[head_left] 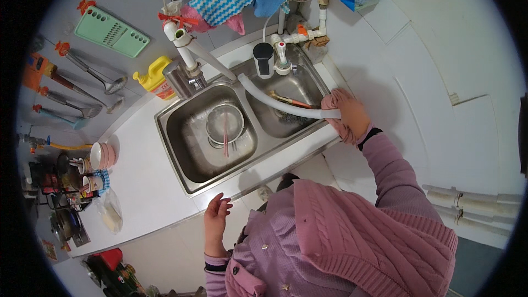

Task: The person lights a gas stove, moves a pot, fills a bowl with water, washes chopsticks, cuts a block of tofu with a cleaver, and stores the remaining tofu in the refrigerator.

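Observation:
My right hand (354,116) is on a pink cloth (336,101) at the right edge of the steel double sink (251,121), beside the end of a white hose (284,107) that curves over the right basin. Whether the fingers grip the cloth cannot be told. My left hand (216,222) hangs over the counter's front edge, its fingers loosely bent and holding nothing. In the left basin stands a round bowl (218,117) with pink chopsticks (225,140) across it. A brush-like tool with an orange handle (299,102) and a dark scrubber (293,118) lie in the right basin.
A faucet (197,80) and a yellow jug (154,78) stand behind the left basin. A black-topped dispenser (264,60) and a white tap (282,60) are behind the right one. Stacked bowls (102,156) and a bag (109,214) sit on the left counter. Cloths (222,2) hang above.

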Available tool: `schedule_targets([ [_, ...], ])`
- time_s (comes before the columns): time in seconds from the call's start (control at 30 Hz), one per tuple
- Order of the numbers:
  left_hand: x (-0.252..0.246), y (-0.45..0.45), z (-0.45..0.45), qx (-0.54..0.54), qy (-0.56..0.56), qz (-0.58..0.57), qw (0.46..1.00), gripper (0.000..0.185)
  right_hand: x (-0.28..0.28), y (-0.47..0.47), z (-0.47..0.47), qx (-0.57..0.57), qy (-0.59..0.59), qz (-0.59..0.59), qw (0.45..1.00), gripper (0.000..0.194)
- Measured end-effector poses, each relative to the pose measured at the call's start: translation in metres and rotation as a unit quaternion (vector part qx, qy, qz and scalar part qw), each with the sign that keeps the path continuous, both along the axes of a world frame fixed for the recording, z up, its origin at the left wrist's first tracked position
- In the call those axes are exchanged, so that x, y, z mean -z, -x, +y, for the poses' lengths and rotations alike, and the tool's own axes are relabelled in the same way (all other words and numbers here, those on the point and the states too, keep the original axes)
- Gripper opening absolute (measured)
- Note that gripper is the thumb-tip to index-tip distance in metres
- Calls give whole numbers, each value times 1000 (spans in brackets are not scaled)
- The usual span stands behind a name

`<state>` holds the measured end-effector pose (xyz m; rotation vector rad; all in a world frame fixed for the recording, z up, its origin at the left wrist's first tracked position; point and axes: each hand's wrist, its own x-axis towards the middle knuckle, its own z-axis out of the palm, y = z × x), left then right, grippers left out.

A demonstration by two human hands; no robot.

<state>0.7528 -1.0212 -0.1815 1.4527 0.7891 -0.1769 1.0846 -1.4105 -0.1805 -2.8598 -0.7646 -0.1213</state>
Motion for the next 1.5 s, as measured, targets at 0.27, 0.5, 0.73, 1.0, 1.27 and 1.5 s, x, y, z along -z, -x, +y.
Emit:
schedule_targets([
  [0.27, 0, 9, 5, 61, -11, -36, 997, 38, 19, 23, -21, 2, -182, 74, 981, 52],
  [0.5, -1, 5, -1, 153, -28, -104, 982, 36, -47, 71, -4, -97, -324, 19, 941, 32],
  [0.73, -21, -50, -57, 235, 108, -152, 954, 34, -148, 185, -11, 11, -319, -68, 945, 30],
  [1.0, -36, -122, -140, 251, 453, -25, 855, 63, -212, 270, -30, 73, -416, -158, 892, 33],
  [1.27, -20, -181, -182, 120, 586, -61, 799, 75, -269, 313, -81, 69, -399, -201, 892, 32],
  [1.5, -40, -189, -161, -16, 503, -111, 857, 38, -247, 321, -147, -7, -522, -160, 838, 25],
])
